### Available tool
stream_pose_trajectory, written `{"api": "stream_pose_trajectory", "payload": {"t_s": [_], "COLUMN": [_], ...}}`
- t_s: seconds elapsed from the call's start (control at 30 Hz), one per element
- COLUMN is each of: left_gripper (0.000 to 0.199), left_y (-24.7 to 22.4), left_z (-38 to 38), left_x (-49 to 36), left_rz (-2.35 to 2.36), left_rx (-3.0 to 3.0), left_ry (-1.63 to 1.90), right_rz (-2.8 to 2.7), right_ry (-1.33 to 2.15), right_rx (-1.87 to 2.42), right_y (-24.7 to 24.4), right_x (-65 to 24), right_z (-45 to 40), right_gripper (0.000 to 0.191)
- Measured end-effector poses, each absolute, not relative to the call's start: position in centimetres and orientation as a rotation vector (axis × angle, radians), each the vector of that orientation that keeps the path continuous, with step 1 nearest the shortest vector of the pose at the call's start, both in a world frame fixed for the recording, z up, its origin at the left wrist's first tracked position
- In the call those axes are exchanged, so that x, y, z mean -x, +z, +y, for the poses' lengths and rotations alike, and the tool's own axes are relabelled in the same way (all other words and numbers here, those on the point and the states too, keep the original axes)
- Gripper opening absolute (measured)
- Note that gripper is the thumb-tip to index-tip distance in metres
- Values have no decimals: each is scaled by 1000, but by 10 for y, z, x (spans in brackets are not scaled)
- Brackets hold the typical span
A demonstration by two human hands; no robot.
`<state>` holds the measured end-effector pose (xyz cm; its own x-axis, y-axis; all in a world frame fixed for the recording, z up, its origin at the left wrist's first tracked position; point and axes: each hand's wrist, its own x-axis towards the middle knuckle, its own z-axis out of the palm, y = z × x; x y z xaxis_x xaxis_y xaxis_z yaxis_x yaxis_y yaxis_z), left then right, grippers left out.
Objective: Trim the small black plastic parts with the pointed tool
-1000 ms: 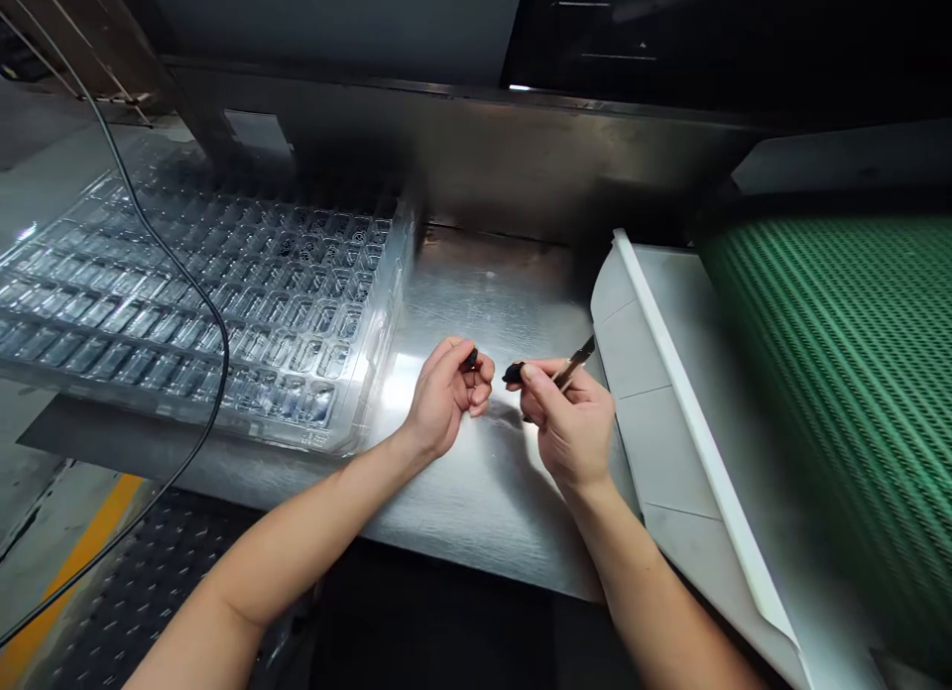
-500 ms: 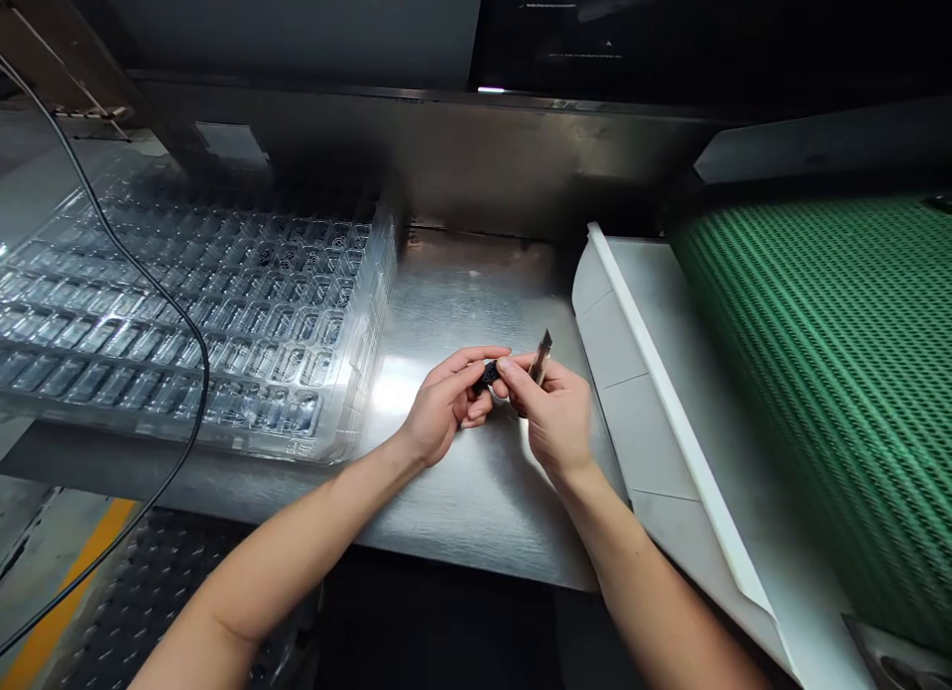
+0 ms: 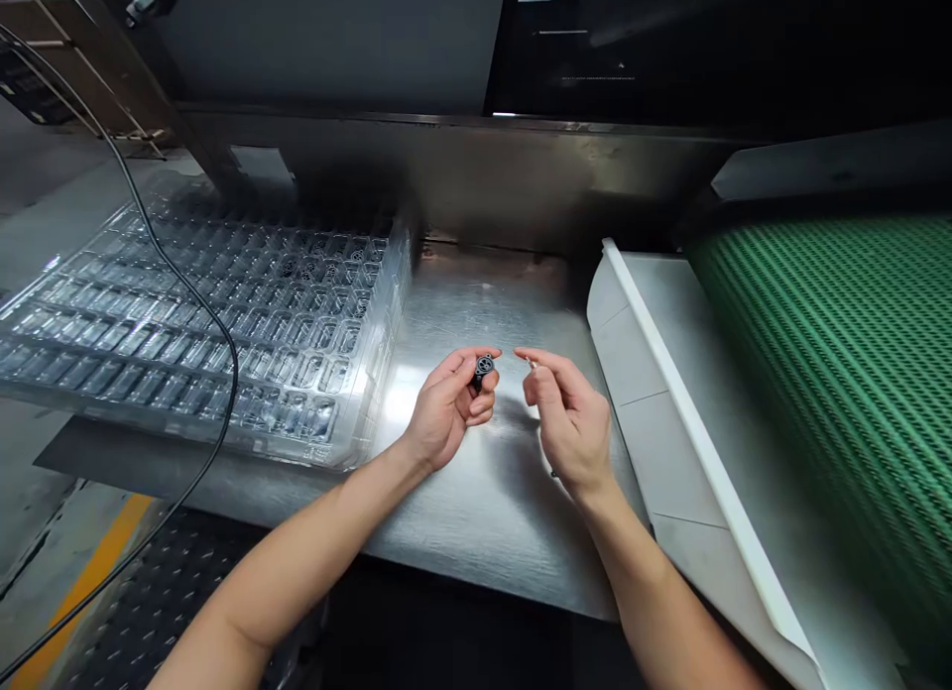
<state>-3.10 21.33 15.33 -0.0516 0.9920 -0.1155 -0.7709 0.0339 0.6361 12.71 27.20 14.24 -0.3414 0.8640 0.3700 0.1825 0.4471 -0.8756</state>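
Head view: the left hand (image 3: 446,412) has its grip clamped on a small black round part (image 3: 484,367), pinched between thumb and fingertips above the counter (image 3: 476,492). It looks light, rigid and easily dropped; holding it by the rim seems safest. The right hand (image 3: 569,422), just right of that grip, pinches something thin, hard to make out. Left of both lies a clear compartment tray (image 3: 223,313); a green belt (image 3: 833,353) runs to the right.

black part (image 3: 483,368), clear tray (image 3: 185,323), green ribbed belt (image 3: 833,373)
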Motion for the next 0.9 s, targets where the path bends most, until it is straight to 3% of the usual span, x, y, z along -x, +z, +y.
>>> {"api": "stream_pose_trajectory", "payload": {"t_s": [0.47,0.9], "left_gripper": [36,29], "left_y": [160,157], "left_z": [211,210], "left_x": [31,32], "left_rz": [761,730], "left_rx": [-545,-547], "left_ry": [1539,1531], "right_rz": [-2111,-2112], "right_ry": [375,308], "right_rx": [782,734], "right_y": [145,145], "right_x": [-127,-126], "right_z": [269,270], "right_gripper": [42,32]}}
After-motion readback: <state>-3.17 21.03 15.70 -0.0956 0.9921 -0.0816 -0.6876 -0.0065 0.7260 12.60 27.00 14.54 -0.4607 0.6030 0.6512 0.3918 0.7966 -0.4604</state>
